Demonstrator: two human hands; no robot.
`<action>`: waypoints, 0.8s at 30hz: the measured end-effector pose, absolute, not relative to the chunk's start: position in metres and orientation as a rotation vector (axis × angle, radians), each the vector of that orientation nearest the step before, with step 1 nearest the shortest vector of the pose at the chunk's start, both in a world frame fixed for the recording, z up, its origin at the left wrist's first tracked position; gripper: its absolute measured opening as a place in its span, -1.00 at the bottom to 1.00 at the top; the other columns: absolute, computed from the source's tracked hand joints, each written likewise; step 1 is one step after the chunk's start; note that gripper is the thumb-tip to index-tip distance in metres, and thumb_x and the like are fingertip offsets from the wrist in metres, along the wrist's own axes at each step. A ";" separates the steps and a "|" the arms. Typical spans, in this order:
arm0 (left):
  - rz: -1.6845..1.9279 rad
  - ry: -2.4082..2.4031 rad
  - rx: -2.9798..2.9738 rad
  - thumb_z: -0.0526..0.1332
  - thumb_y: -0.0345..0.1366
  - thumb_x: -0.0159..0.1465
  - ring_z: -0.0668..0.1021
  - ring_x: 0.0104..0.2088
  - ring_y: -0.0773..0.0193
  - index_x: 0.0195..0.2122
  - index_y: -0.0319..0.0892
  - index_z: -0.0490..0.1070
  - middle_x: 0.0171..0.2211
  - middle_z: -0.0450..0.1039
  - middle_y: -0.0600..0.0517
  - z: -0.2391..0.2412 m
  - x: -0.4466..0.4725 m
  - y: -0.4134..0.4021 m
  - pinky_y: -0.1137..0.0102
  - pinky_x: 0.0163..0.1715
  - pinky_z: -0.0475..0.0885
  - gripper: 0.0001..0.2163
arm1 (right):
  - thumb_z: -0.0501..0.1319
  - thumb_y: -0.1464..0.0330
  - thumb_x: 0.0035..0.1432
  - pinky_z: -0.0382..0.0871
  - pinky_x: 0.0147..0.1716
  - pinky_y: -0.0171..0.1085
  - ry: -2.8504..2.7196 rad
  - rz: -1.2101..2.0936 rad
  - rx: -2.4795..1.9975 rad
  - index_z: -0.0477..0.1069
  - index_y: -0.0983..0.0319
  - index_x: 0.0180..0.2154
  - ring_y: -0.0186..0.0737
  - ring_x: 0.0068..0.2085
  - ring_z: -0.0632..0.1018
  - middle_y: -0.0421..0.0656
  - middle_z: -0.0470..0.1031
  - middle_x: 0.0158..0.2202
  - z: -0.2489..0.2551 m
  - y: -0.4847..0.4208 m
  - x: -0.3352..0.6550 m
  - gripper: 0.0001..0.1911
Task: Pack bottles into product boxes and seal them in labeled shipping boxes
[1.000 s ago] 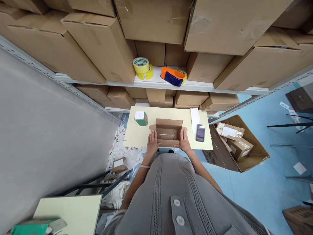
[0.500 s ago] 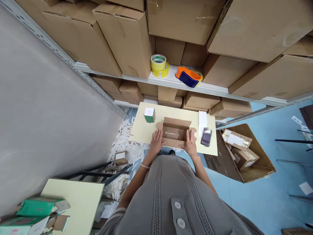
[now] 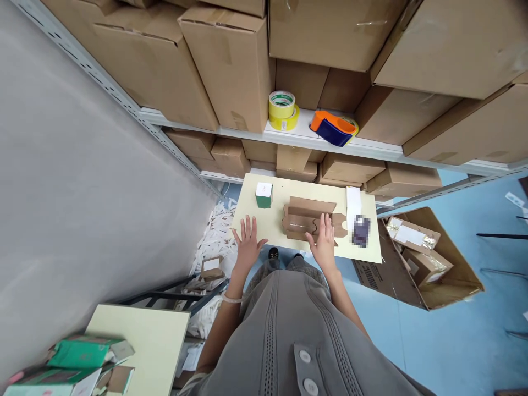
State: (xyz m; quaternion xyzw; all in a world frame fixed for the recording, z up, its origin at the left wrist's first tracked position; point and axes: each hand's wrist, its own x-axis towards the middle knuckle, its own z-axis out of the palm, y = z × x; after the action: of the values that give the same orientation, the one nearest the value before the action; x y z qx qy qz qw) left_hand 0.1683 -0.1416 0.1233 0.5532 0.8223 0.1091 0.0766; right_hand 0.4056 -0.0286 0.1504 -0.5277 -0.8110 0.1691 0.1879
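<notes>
An open brown cardboard box [image 3: 303, 221], its lid flap raised at the back and side flaps folded out, lies on the cream table [image 3: 284, 190]. My left hand [image 3: 247, 242] is open with fingers spread, over the table's front left edge and apart from the box. At the box's front right, my right hand [image 3: 324, 245] is open, its stretched fingers reaching over the box; whether they press on it I cannot tell. A small green and white box [image 3: 264, 195] stands at the table's back left.
On the right of the table lie white paper [image 3: 353, 203] and a blurred dark phone-like object [image 3: 361, 231]. The shelf holds yellow tape rolls [image 3: 282, 110] and an orange-blue tape dispenser [image 3: 335, 128]. A large carton [image 3: 457, 258] with parcels stands right; paper strips [image 3: 206, 239] cover the floor left.
My left hand has left the box's front left corner and moved left, fingers spreading. The right hand stays at the box, whose right flap now lies folded outward. The view has shifted slightly.
</notes>
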 end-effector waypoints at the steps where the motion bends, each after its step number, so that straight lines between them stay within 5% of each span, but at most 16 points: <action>1: 0.323 2.475 1.638 -0.21 0.09 0.37 -0.21 0.41 -0.09 0.42 -0.23 -0.29 0.43 -0.29 -0.21 0.123 0.165 -0.144 -0.24 0.27 -0.31 -0.30 | -0.09 0.12 0.37 -0.05 0.30 0.19 -2.261 0.493 -1.490 -0.40 0.20 0.41 0.06 0.41 -0.07 0.01 -0.16 0.43 0.149 -0.029 0.406 -0.25; 14: 0.451 2.558 1.513 -0.25 0.11 0.37 -0.18 0.41 -0.10 0.42 -0.23 -0.26 0.43 -0.28 -0.22 0.117 0.167 -0.156 -0.23 0.27 -0.33 -0.29 | -0.05 0.10 0.31 0.02 0.28 0.12 -2.103 0.497 -1.592 -0.17 0.32 0.38 0.09 0.38 0.03 0.12 0.03 0.36 0.133 -0.014 0.427 -0.25; 19: 0.598 2.435 1.466 -0.17 0.09 0.37 -0.24 0.41 -0.11 0.43 -0.14 -0.29 0.44 -0.36 -0.17 0.121 0.186 -0.144 -0.22 0.27 -0.31 -0.31 | 0.00 0.06 0.22 -0.08 0.23 0.31 -1.987 0.431 -1.780 -0.15 0.40 0.36 0.33 0.38 -0.06 0.26 -0.15 0.39 0.113 0.011 0.460 -0.15; 24: 0.678 2.119 1.439 -0.11 0.02 0.40 -0.26 0.40 -0.17 0.39 0.12 -0.08 0.44 -0.47 0.01 0.110 0.219 -0.101 -0.21 0.28 -0.17 -0.46 | 0.06 0.01 0.15 0.13 0.15 0.25 -1.931 0.452 -1.932 0.00 0.19 0.36 0.37 0.34 0.08 0.14 -0.19 0.41 0.088 0.024 0.490 -0.18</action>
State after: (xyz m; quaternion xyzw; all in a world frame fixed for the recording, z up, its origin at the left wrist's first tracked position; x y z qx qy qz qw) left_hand 0.2190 -0.1013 0.1097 0.5268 0.7756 0.2483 0.2435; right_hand 0.4901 0.0242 0.0879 -0.6858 -0.6853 0.1604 0.1853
